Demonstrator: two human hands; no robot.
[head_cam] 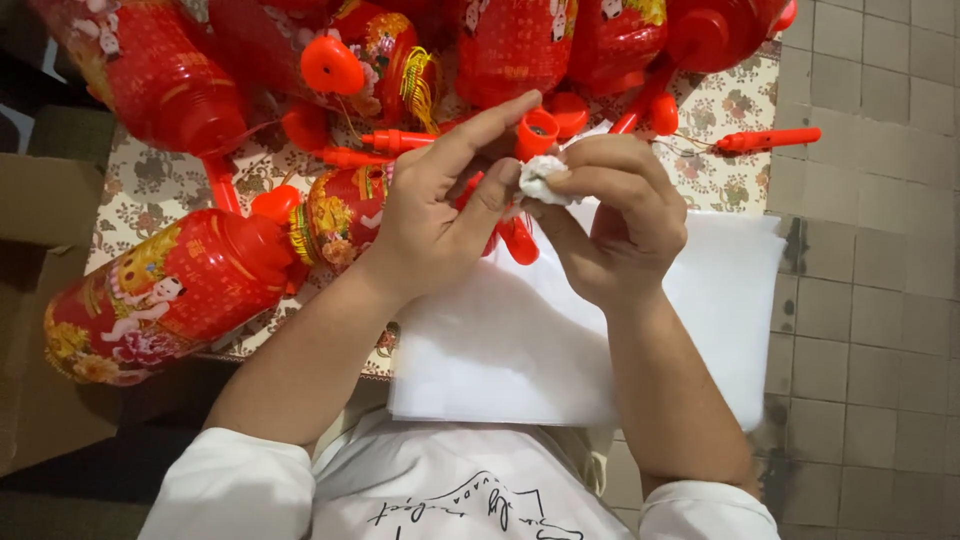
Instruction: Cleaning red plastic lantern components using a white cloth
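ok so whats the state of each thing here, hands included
left hand: gripping a small red plastic tube
right hand: pinching a crumpled white wad against the tube
white sheets: stacked flat
red lanterns: lying on their sides

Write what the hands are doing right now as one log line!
left hand: holds small red plastic piece | right hand: pinches white wad against it | under hands: white sheets | around: red lanterns on floral cloth

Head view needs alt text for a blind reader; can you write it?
Left hand holds a red plastic tube while right hand pinches a white wad against it. Red lanterns lie on a floral cloth.
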